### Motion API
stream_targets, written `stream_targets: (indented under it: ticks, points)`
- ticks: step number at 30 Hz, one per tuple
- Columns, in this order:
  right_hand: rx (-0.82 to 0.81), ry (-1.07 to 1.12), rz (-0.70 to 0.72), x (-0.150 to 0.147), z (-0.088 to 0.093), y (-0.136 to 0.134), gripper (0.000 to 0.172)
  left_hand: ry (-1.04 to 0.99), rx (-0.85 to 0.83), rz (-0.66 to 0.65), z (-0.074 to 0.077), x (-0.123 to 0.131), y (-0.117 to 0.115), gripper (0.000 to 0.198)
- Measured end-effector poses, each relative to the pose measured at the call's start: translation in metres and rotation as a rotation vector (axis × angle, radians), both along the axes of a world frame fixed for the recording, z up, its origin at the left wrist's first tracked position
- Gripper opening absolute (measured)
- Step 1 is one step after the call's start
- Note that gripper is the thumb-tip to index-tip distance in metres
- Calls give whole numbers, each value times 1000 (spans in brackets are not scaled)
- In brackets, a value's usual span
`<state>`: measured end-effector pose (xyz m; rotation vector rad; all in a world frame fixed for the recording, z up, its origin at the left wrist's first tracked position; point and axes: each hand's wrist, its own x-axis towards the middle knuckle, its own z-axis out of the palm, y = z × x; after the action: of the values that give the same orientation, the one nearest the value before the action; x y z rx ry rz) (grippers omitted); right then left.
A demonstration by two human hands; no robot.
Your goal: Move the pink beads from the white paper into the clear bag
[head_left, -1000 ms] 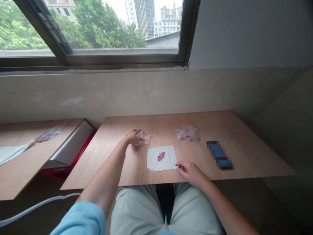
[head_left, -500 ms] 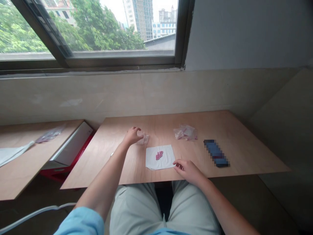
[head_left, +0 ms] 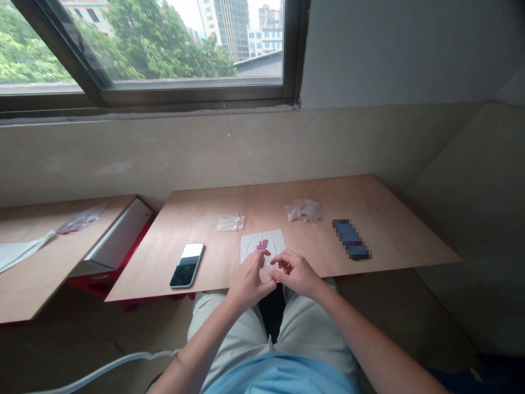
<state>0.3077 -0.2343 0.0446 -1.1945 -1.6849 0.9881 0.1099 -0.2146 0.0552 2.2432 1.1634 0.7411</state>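
With the left hand (head_left: 249, 278) and right hand (head_left: 298, 276) close together at the near edge of the worktop (head_left: 143, 268), fingers curled on what I cannot tell, small, light movements should best keep the pink beads (head_left: 262, 244) gathered on the white cloth (head_left: 248, 244).

- Light blue top (head_left: 283, 375), at six o'clock along the bottom edge; plain cloth, gathered in soft wrinkles, its upper outline curving over the lap.
- Pale grey-green trousers (head_left: 311, 328), spreading from five to seven o'clock; loose cut, with shallow creases across both thighs.
- Thin drawstring (head_left: 270, 342) in a similar pale shade, at six o'clock, just above the top's edge.
- Left hand (head_left: 249, 280) and right hand (head_left: 296, 274), uncovered, as are the forearms at seven and between four and five.
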Motion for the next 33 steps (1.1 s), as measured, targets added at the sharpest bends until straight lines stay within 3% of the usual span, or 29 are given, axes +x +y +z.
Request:
stream_targets:
  ticks: [3, 9, 16, 24, 33]
  points:
    - [-42, 15, 4, -11, -7, -6, 14, -6, -60, 52, -12, -4, -16, 50]
    - [-150, 181, -11, -19, -22, -4, 20, 37, -40, 50, -17, -14, -9, 55]
    - [-2, 107, 7, -41, -27, -8, 12, 85, -84, -14, -25, -29, 2, 35]
    - [178, -268, 295, -50, -20, -16, 11, 174, -210, -118, -24, -35, 6, 27]
    - [165, -617, 392, -50, -23, -32, 16, 200, -179, -277, -24, -24, -15, 42]
